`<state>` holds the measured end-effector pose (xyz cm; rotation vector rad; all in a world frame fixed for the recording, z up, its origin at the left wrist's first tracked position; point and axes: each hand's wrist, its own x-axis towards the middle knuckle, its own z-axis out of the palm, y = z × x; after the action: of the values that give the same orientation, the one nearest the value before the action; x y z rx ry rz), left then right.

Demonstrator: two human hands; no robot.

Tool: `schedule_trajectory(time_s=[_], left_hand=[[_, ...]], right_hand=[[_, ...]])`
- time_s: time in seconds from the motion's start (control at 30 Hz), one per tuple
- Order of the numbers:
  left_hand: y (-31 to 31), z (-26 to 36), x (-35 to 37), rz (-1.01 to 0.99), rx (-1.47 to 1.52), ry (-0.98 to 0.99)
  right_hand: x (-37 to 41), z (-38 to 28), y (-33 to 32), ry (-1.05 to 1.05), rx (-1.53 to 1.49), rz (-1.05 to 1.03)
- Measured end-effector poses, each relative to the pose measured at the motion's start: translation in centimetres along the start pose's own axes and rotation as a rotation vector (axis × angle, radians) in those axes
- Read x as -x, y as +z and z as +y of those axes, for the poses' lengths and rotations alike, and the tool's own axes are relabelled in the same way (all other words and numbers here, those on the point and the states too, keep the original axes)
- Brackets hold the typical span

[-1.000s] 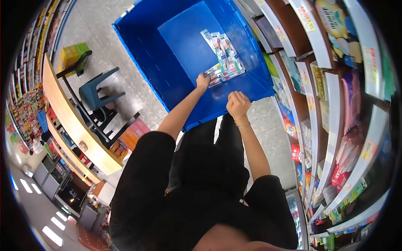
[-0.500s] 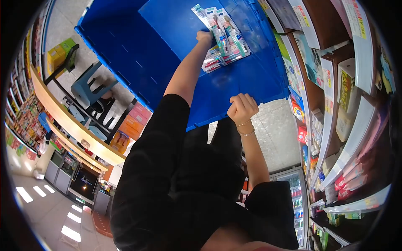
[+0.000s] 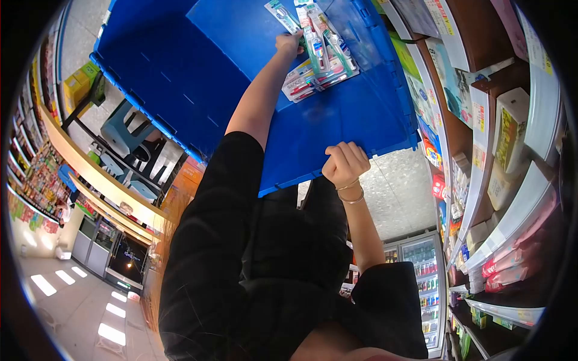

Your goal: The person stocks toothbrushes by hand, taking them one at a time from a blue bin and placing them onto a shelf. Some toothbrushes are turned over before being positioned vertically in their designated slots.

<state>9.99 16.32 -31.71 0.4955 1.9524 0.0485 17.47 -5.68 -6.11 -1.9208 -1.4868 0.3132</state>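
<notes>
My left hand (image 3: 290, 44) reaches into a blue plastic crate (image 3: 325, 120). Its fingers are closed at the lower end of a packaged toothbrush (image 3: 282, 16); the fingertips are partly hidden. Beside it, more toothbrush packs (image 3: 318, 51) lie overlapping on the crate's inner surface, with white and pink packs (image 3: 299, 84) beneath them. Closer to my body, my right hand (image 3: 346, 163) is curled in a fist over the crate's near rim, bracelets on its wrist.
Store shelves (image 3: 475, 120) with boxed and bagged goods run close along the right. A glass-door drinks fridge (image 3: 421, 289) stands at lower right. To the left are a blue-grey stool (image 3: 123, 126) and a curved wooden counter edge (image 3: 102, 180).
My left hand and the leftmost toothbrush pack have shifted left, slightly away from the other packs. The right hand stays at the rim. The whole view has shifted a little.
</notes>
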Motion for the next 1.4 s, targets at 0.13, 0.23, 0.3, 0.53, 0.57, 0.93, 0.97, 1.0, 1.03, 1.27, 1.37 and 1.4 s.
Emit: schedule_trajectory(time_s=[0.13, 0.23, 0.3, 0.53, 0.57, 0.93, 0.97, 1.0, 1.03, 1.27, 1.37, 1.4], left_hand=[[0.0, -2.9, -2.0, 0.088, -0.151, 0.300], [-1.0, -3.2, -0.7, 0.191, -0.264, 0.493], [-2.3, -3.3, 1.6, 0.248, -0.288, 0.569], [-7.3, -5.0, 7.1, 0.228, 0.094, 0.482], [-7.9, -4.9, 8.8, 0.109, 0.301, 0.425], [-15.0, 0.3, 40.8, -0.624, 0.630, 0.783], [-15.4, 0.9, 44.5, -0.704, 0.633, 0.845], [-15.5, 1.3, 48.1, -0.768, 0.634, 0.883], [-15.4, 1.5, 51.4, -0.836, 0.636, 0.919], [-11.1, 4.9, 69.2, -1.176, 0.591, 1.597], [-8.0, 7.9, 75.3, -1.234, 0.648, 1.826], [-7.7, 8.6, 77.5, -1.346, 0.590, 1.801]], right_hand=[[0.0, 0.0, 0.0, -0.004, 0.005, 0.012], [-0.1, 0.0, 0.0, -0.010, 0.005, 0.017], [-0.1, 0.0, -0.1, -0.025, 0.020, 0.021], [-0.4, -0.1, -0.1, -0.030, 0.002, -0.002], [-0.4, -0.1, -0.1, -0.050, 0.007, 0.011], [-5.5, -4.2, -9.2, 0.236, -0.796, -0.038], [-6.9, -5.3, -12.5, 0.198, -0.769, 0.016], [-8.5, -7.3, -16.6, 0.163, -0.891, 0.076], [-9.8, -9.3, -20.8, 0.120, -1.011, 0.131], [-13.4, -16.3, -42.0, -0.227, -0.818, 0.530], [-14.8, -16.9, -48.8, -0.325, -0.679, 0.691], [-14.9, -17.4, -51.3, -0.312, -0.654, 0.705]])
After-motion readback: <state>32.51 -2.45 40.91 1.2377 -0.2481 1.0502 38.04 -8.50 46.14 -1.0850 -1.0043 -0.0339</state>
